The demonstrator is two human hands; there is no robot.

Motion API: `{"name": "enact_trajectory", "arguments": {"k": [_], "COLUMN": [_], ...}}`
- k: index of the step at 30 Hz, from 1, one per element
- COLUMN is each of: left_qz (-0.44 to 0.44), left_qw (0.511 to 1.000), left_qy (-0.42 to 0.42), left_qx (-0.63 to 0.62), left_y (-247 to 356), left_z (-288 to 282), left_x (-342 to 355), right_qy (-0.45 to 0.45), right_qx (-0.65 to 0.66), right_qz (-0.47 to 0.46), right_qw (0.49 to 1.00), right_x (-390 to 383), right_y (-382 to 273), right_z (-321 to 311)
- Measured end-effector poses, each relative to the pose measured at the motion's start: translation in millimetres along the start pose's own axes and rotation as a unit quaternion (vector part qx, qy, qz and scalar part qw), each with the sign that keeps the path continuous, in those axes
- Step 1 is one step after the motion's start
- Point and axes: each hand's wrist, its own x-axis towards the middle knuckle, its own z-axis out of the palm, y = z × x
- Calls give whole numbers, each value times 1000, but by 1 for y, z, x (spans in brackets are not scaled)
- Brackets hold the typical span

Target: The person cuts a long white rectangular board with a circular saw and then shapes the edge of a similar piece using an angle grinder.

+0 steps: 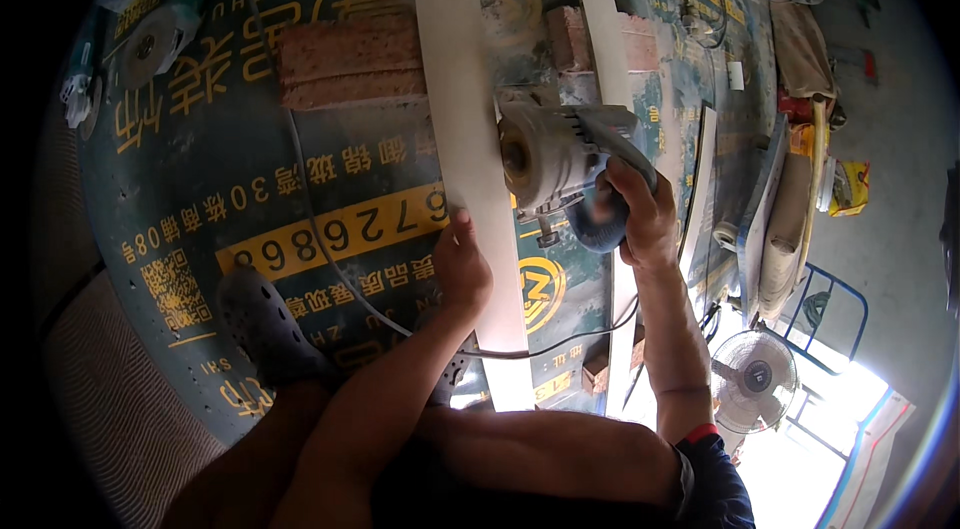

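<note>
A long pale strip (450, 59), like tile or board, runs from the far edge toward my legs. My left hand (463, 269) grips its left edge, thumb on top; the other fingers are mostly hidden. My right hand (642, 214) is wrapped round the rear handle of a grey handheld power cutter (560, 154). The cutter sits against the strip's right edge, beyond my left hand; its blade cannot be made out. Reddish bricks (350, 64) lie beside and apparently under the strip. A second pale strip (604, 44) lies to the right, across another brick (570, 39).
Green printed sheeting (200, 199) covers the floor, with a grey cord (325, 249) looping across it. Angle grinders (150, 44) lie at far left. My shoe (265, 324) is near the cord. On the right are rolled material (785, 219) and a fan (755, 381).
</note>
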Motion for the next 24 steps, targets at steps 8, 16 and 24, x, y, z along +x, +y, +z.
{"name": "enact_trajectory", "arguments": {"k": [8,16,24], "left_qz": [-22,-23,-19], "left_qw": [1000,1000,1000], "left_qy": [-12,-2,-8], "left_qx": [-11,-5,-14], "left_y": [-6,-9,-5], "left_z": [1,3,2], "left_x": [2,3,2], "right_qy": [-2,-9,-15], "right_qx": [-2,-10,-5], "right_qz": [-10,-4,-5], "right_qw": [1000,1000,1000], "right_x": [-1,-2,-5], "right_y": [0,4,4], "right_z": [-2,-6,-6]}}
